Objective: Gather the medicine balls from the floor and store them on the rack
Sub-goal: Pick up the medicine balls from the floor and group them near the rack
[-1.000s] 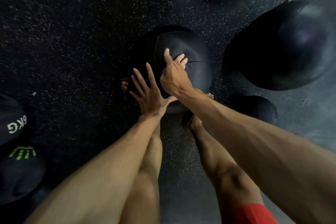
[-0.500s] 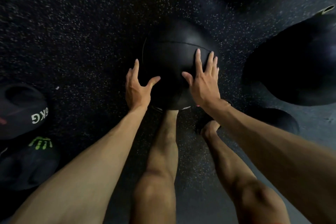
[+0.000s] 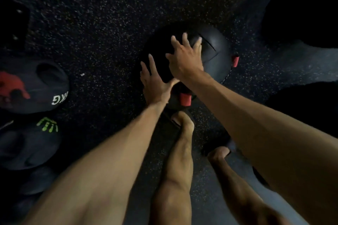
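Observation:
A black medicine ball with red tabs lies on the speckled rubber floor just ahead of my feet. My right hand rests on top of the ball with its fingers spread and straight. Against the ball's left side, my left hand lies flat with straight fingers, its thumb pointing right under my right wrist. Neither hand curls round the ball. No rack is in sight.
Two handled balls lie at the left: one marked KG with red, one with a green hand print. Big dark balls sit at the upper right and right edge. My bare legs and feet stand below the ball.
The ball has turned, so red tabs now show at its near and right sides. My right hand slid from the ball's right side onto its top; my left hand stays on the left side.

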A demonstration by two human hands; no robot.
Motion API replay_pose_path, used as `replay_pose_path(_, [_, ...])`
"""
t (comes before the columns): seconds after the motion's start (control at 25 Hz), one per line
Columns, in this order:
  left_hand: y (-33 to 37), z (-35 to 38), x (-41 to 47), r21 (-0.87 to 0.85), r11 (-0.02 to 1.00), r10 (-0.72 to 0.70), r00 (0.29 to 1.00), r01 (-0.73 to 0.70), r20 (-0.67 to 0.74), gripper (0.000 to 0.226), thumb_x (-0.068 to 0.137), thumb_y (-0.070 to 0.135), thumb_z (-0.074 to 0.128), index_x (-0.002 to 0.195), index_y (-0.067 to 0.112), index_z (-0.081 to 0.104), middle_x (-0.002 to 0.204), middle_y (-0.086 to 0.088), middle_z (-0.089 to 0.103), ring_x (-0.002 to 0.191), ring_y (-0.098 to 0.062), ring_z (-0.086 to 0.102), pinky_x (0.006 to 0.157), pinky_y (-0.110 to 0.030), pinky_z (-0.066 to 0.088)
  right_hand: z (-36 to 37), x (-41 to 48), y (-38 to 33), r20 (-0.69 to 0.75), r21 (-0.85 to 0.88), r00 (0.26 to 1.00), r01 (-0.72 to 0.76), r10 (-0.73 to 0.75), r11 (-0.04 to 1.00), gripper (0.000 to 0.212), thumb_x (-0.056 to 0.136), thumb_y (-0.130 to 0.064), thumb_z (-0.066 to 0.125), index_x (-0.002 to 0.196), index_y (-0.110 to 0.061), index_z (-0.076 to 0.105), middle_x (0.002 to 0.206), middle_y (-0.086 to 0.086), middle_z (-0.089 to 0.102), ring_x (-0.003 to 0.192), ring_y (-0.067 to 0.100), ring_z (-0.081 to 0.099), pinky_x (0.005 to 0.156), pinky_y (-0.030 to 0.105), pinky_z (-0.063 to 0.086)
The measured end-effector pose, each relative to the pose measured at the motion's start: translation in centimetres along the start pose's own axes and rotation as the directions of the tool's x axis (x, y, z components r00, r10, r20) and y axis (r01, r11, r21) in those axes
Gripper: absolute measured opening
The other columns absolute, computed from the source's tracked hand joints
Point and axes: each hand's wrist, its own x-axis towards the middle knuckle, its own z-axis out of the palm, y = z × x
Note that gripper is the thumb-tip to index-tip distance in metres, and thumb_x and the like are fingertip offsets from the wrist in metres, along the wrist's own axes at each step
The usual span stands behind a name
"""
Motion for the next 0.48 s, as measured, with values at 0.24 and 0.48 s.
replay_pose_path(0.24, [-4.5,-7.5,10.4,-0.261,0.896,-0.390,0.918,0.359,-0.074,0.071,0.091,0.067,0.052,0.142,0.018,0.048,0.141,-0.012,0.054,0.125,-0.033,0.054,0.101,-0.046,0.048,-0.1,-3.0,3.7,-0.048,-0.186,0.961,0.260,-0.273,0.948,0.082,0.096,-0.039,0.062,0.162,-0.034,0.013,0.171,0.008,-0.003,0.156,0.039,-0.002,0.123,0.060,0.014])
replay_pose_path(0.48, [-6.9,-9.5,8.4,-0.270,0.945,-0.225,0.966,0.184,-0.129,0.064,0.100,0.058,0.041,0.150,0.019,0.039,0.144,-0.011,0.049,0.127,-0.028,0.052,0.103,-0.040,0.044,1.2,1.0,-2.6,-0.008,-0.268,0.966,0.245,-0.257,0.932,0.095,0.097,-0.036,0.062,0.160,-0.041,-0.009,0.168,0.004,-0.024,0.150,0.049,-0.020,0.121,0.067,0.003])
